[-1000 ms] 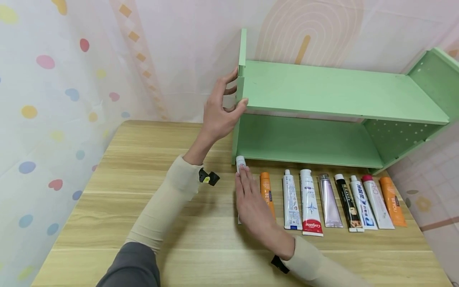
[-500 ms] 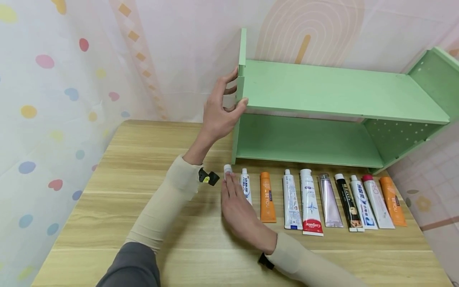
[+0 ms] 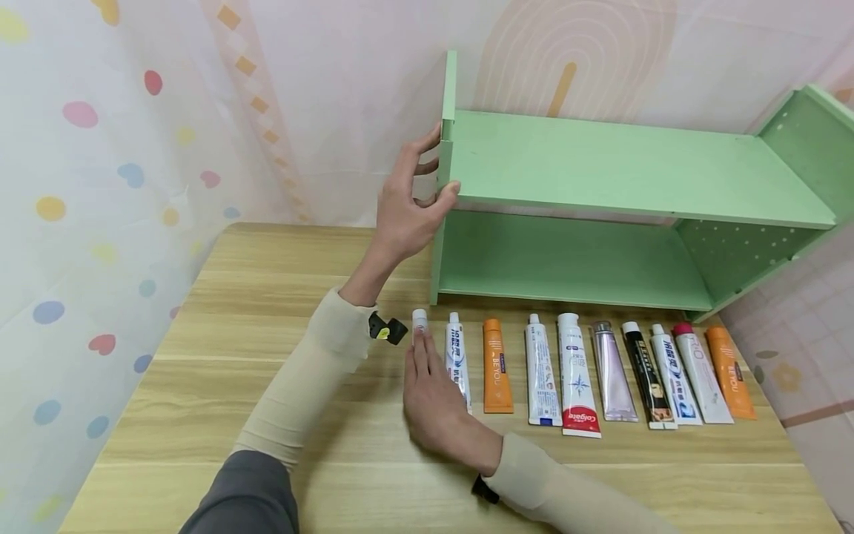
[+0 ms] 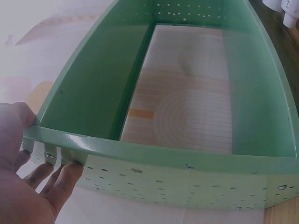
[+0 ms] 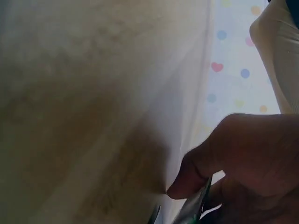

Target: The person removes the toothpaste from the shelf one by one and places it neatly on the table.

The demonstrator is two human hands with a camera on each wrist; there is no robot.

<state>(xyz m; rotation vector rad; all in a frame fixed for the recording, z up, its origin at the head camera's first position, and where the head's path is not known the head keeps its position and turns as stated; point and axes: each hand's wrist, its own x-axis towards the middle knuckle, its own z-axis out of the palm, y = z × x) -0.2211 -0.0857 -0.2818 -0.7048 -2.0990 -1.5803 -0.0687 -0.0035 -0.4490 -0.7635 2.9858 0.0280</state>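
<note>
A green two-level shelf rack (image 3: pixel 574 259) stands at the back of the wooden table. My left hand (image 3: pixel 407 215) holds its left side panel, thumb over the front edge and fingers on the outer face, as the left wrist view also shows with the perforated panel (image 4: pixel 187 182). My right hand (image 3: pixel 434 404) lies over a toothpaste tube (image 3: pixel 419 319) with a white cap, at the left end of a row. The right wrist view has the thumb (image 5: pixel 187 182) against the tube's shiny edge, the fingers on its other side. Most of this tube is hidden under the hand.
Rightward along the row lie a white-and-blue tube (image 3: pixel 457 352), an orange tube (image 3: pixel 497 371), a Colgate tube (image 3: pixel 577 378), a silver-lilac tube (image 3: pixel 614 374), a black tube (image 3: pixel 647 378) and several more. Patterned cloth (image 3: pixel 133 111) hangs behind the wooden table (image 3: pixel 220 356).
My right hand has moved left and toward me with the toothpaste tube, uncovering the white-and-blue tube and the orange one. My left hand stays on the shelf rack.
</note>
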